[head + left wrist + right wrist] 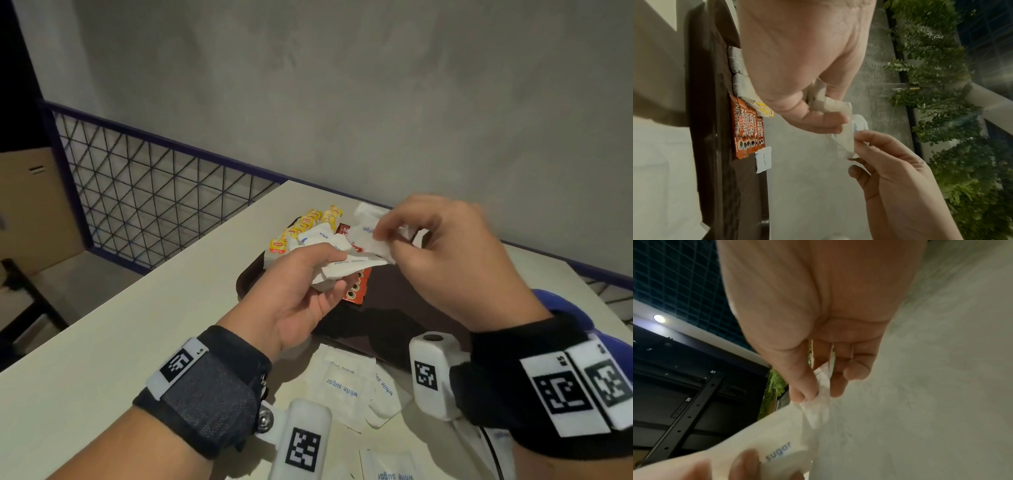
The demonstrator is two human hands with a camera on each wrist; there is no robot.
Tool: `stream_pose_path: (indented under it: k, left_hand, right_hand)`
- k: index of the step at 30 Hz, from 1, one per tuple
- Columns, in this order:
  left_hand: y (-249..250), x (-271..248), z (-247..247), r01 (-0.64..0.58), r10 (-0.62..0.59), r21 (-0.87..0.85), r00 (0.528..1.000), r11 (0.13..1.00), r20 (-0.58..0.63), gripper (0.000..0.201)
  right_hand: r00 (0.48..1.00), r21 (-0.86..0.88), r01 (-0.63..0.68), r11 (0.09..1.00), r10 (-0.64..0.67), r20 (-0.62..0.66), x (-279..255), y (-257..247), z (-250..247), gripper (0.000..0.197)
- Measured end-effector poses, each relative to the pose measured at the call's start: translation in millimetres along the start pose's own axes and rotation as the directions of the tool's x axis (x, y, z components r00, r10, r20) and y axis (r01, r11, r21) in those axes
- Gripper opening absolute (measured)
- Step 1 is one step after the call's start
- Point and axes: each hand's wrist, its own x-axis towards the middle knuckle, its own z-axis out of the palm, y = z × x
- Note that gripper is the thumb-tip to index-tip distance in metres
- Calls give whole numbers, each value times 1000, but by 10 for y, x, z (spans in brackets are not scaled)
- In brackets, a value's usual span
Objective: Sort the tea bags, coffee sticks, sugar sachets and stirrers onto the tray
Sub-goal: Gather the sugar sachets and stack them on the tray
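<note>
Here, above the brown tray (404,308), the left hand (294,294) grips a bunch of white sugar sachets (342,265) in curled fingers while the right hand (455,260) pinches one sachet (368,236) between thumb and fingertips.

The left hand (797,65) grips a bunch of white sugar sachets (830,104), and the right hand (900,186) pinches the edge of one sachet (846,141) sticking out of that bunch. On the dark tray (707,113) orange coffee sticks (746,128) lie side by side, touching, with a lone sugar sachet (764,160) just beside them and yellow tea bags (764,108) partly hidden behind the left hand.
</note>
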Motion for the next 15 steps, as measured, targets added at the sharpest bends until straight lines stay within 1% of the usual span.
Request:
stream_pose_path:
  k: [2,3,4,5,6,7,9,11,13,15]
  left_hand:
    - [10,16,-9,1,-1,-6,1000,1000,8,39]
    - [15,18,-10,-2,2,-10,1000,1000,10,38]
    - [19,21,-10,-5,5,-17,1000,1000,9,35]
    - [24,21,-12,-5,5,-27,1000,1000,5,31]
    - [29,18,-13,-1,1,-38,1000,999,-1,27]
    - [34,15,-17,5,-5,-45,1000,999,-6,25]
    - [41,15,-30,25,-25,-47,1000,999,0,27]
    - [40,19,-46,55,-54,-23,998,998,27,29]
    - [33,14,-48,56,-56,-2,997,998,45,30]
    - [22,8,-53,37,-37,0,998,999,50,31]
  right_hand:
    - [994,-1,-9,1000,9,105,-10,-55,2,13]
    - [983,1,-26,1000,25,184,-13,-88,-5,16]
    - [967,-15,-30,999,33,254,-16,-106,-6,25]
    - [953,-40,-23,999,34,302,-16,-113,2,31]
    - [948,-65,-9,998,29,317,-17,-115,19,33]
    - [952,-77,2,997,22,305,-16,-115,34,31]
    - [972,-43,-21,999,30,235,-12,-84,45,18]
    - [980,107,-89,990,68,187,-6,-55,12,8]
    - [977,307,-161,938,108,183,1,-37,-52,9]
    - [965,423,-241,874,168,202,7,-20,-105,11]
